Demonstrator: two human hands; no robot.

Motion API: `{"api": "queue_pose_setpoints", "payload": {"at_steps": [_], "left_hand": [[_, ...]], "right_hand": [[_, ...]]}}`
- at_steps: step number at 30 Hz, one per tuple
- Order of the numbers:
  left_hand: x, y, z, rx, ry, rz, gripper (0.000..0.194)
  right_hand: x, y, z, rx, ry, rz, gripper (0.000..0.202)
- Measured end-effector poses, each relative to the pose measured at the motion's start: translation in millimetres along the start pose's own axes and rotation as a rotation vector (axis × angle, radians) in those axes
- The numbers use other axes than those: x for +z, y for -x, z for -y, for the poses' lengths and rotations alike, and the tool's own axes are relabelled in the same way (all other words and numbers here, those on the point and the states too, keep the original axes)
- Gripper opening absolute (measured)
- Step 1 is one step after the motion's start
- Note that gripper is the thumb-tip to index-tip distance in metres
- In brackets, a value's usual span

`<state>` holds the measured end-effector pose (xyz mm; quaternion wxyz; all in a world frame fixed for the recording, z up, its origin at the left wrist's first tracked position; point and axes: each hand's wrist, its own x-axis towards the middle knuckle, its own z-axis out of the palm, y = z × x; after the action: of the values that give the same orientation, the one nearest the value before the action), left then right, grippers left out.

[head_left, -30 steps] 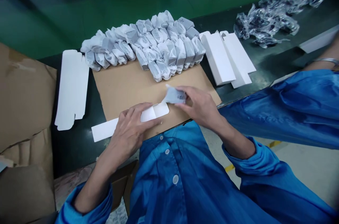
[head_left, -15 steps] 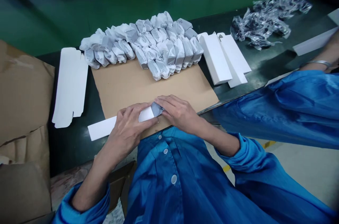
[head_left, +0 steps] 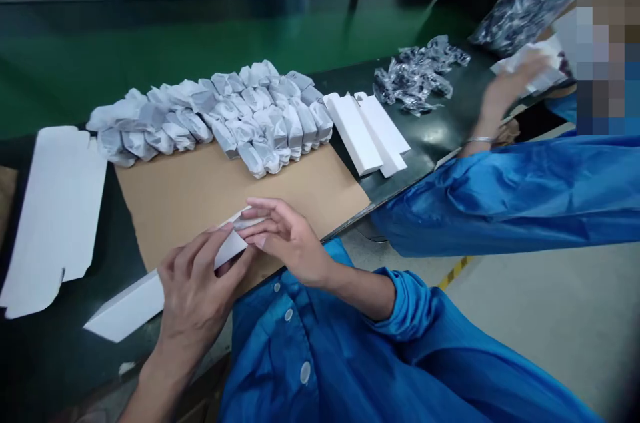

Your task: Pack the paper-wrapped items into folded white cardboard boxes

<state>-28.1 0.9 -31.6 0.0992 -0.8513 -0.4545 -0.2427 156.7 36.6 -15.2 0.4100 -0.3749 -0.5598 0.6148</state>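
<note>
My left hand [head_left: 197,286] is wrapped over a long, narrow white paper box [head_left: 131,303], holding it at a slant across the front edge of the brown cardboard sheet [head_left: 320,186]. At the box's right end my right hand [head_left: 297,246] has its fingers stretched out, with the fingertips touching the opening. A bit of grey shows in that opening, mostly hidden by the fingers. Behind both hands, several grey pieces wrapped in thin white paper [head_left: 270,123] lie piled along the back of the sheet.
Flat white box blanks [head_left: 55,216] lie at left. White boxes [head_left: 355,133] rest right of the pile, with clear plastic-wrapped dark pieces [head_left: 420,73] beyond. A co-worker's hand [head_left: 510,86] handles something white at right; their blue sleeve [head_left: 500,196] crosses beside my right arm.
The grey piece at the box's mouth has gone inward, largely out of sight. My right fingers have straightened from their grip. The view has swung right, bringing the co-worker's hand into sight.
</note>
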Motion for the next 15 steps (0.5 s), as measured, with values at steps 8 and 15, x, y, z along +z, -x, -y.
{"api": "queue_pose_setpoints", "payload": {"at_steps": [8, 15], "left_hand": [[14.3, -15.1, -10.7, -0.025, -0.079, -0.283, 0.047], [-15.5, -25.7, -12.8, -0.171, 0.202, -0.340, 0.064]], "right_hand": [[-6.8, -21.0, 26.0, 0.000, 0.027, 0.064, 0.053], [-52.8, -43.0, 78.8, -0.165, 0.296, 0.043, 0.040]]}}
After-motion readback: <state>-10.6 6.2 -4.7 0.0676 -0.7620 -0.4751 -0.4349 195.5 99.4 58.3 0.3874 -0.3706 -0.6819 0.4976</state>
